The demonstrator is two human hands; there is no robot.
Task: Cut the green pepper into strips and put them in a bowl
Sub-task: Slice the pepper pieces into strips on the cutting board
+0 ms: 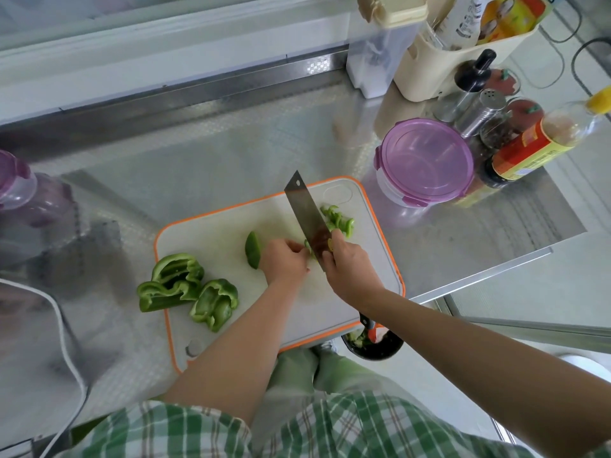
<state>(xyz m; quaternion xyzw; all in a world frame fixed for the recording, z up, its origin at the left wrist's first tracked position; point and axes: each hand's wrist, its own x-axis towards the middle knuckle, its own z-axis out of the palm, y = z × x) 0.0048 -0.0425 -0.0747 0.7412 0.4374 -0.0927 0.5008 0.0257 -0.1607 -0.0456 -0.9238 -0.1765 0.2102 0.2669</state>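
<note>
A white cutting board (231, 233) with an orange rim lies on the steel counter. My right hand (350, 269) grips the handle of a cleaver (305, 213), blade down on the board. My left hand (284, 259) holds a green pepper piece (253, 249) against the blade with curled fingers. Cut strips (339, 221) lie in a small heap to the right of the blade. Two large uncut pepper pieces (178, 285) (216, 304) sit at the board's left front corner, one overhanging the edge. A dark bowl (373, 347) with green bits shows below the counter edge under my right forearm.
A purple-lidded container (426, 160) stands right of the board. Behind it are bottles (529, 147), metal shakers (482, 110) and a cream caddy (429, 67). A purple-topped clear jug (20, 186) is at far left. The counter edge runs close behind the board's right side.
</note>
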